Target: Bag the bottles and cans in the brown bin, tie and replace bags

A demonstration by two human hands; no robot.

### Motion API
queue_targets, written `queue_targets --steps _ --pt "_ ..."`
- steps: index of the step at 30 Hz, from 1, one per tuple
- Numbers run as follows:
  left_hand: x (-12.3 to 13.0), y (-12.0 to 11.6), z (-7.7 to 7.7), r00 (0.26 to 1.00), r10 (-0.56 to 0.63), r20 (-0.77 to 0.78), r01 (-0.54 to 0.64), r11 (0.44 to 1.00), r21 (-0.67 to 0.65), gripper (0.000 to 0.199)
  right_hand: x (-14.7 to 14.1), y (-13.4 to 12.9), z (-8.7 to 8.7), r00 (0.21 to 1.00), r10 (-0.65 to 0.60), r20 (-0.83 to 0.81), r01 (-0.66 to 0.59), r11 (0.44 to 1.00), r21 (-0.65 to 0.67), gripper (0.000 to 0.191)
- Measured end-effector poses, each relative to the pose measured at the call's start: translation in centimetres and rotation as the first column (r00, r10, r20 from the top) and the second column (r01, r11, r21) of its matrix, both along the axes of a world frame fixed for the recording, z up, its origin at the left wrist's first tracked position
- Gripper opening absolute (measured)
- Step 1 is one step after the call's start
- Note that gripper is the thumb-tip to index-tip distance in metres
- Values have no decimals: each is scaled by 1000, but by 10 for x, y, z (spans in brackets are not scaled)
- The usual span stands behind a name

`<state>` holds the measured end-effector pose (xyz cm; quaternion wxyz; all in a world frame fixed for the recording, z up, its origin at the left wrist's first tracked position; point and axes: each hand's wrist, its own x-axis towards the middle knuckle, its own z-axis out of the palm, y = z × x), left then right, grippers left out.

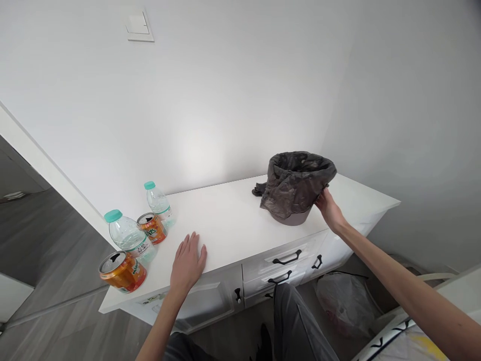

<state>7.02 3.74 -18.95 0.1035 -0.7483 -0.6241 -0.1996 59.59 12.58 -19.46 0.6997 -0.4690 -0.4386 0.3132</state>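
My left hand [188, 260] lies flat on the white cabinet top [225, 220], fingers stretched out and holding nothing. At the right, my right hand [328, 208] is closed against the side of a small trash bin [296, 219] lined with a black garbage bag [287, 193]. Some of its fingertips are hidden by the bag. The bag's rim is folded outward over the bin, and its mouth is open. Left of my left hand stand an orange soda can [123, 273], a water bottle [130, 233] with a teal cap, another can [153, 228] and another bottle [158, 200].
A small black bundle [259, 189] sits behind the bin. Drawers with black handles [287, 257] face me below the top. On the floor at right is a clear plastic bag [343, 306], near a chair [409, 326]. A light switch [139, 25] is on the wall.
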Motion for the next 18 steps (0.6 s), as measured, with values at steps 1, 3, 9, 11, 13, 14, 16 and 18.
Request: queue_targets --steps 1,3,9,11,13,14,16,18 --pt "0 0 0 1000 -1 3 1 1000 8 55 -13 4 0 998 63 -20 -63 998 -5 60" --pt "0 0 -1 1000 -2 6 2 1000 20 54 -40 9 2 985 168 -44 -169 986 -2 62" --pt "-1 0 -3 1000 3 7 -3 1000 11 53 -131 -5 24 888 458 -49 -458 889 2 66" --pt "-1 0 -3 1000 0 15 -1 1000 7 53 -156 -17 35 841 541 -19 -541 841 -18 65" --pt "-1 0 -3 1000 -4 24 4 1000 -2 52 -175 -27 46 821 570 6 -569 820 -55 62" --pt "-1 0 -3 1000 -3 28 3 1000 -7 52 -183 -31 52 828 560 11 -558 827 -73 61" --pt "0 1 -1 999 4 35 -3 1000 -12 51 -193 -34 64 865 501 -7 -499 861 -98 56" --pt "1 0 1 999 8 40 -8 1000 -10 49 -200 -34 75 908 415 -60 -420 900 -116 49"
